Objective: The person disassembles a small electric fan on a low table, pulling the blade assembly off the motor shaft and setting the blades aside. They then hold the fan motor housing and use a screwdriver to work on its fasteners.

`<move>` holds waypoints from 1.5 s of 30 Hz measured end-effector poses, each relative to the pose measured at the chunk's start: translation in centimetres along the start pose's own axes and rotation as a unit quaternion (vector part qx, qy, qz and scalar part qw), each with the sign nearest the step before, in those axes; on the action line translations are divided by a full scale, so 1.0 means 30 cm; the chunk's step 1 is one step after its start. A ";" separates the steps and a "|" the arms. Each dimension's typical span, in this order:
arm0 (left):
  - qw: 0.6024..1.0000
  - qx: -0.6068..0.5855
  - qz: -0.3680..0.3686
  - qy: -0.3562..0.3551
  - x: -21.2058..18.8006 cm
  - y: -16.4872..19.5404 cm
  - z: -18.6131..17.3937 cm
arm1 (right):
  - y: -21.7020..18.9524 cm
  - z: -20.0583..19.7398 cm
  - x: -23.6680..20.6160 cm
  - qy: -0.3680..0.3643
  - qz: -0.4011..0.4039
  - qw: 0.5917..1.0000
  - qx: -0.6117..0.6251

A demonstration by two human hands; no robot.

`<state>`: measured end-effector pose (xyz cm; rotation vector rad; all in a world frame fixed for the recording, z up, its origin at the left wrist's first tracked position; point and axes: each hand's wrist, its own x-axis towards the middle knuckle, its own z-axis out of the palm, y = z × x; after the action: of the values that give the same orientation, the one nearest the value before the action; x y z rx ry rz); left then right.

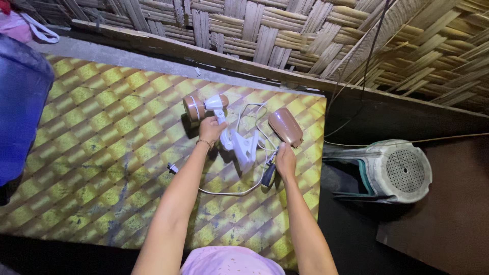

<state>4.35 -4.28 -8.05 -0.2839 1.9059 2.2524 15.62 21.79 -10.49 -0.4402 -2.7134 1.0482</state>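
The person leans over a yellow diamond-patterned mat (102,153). The left hand (210,130) is clenched around the white neck of a lamp (206,105); its brown head lies at 11 o'clock from the hand, resting on the mat. The white clamp (243,145) sits at 4 o'clock from the left hand, just beside it. The right hand (285,160) closes on a dark plug (268,175) at its 7 o'clock. A brown cover (286,127) lies at 12 o'clock from the right hand, touching or nearly touching the fingertips; which, I cannot tell. A white cord (239,191) loops between both hands. A stool (392,170) lies tipped at 3 o'clock, off the mat.
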 end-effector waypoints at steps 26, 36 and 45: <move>0.968 0.167 -0.024 0.184 0.002 0.097 0.003 | 0.000 -0.004 -0.057 -0.180 0.101 0.977 -0.050; 0.997 0.071 0.002 -0.044 -0.005 0.115 -0.007 | -0.090 -0.032 0.037 -0.255 0.204 0.864 0.384; 0.998 0.012 -0.027 -0.056 -0.006 0.094 0.003 | -0.077 -0.014 0.042 -0.257 0.215 0.842 0.423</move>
<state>3.81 -4.66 -5.31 -0.2005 1.8454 2.1612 14.10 20.84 -8.51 -0.6675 -2.1712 2.6275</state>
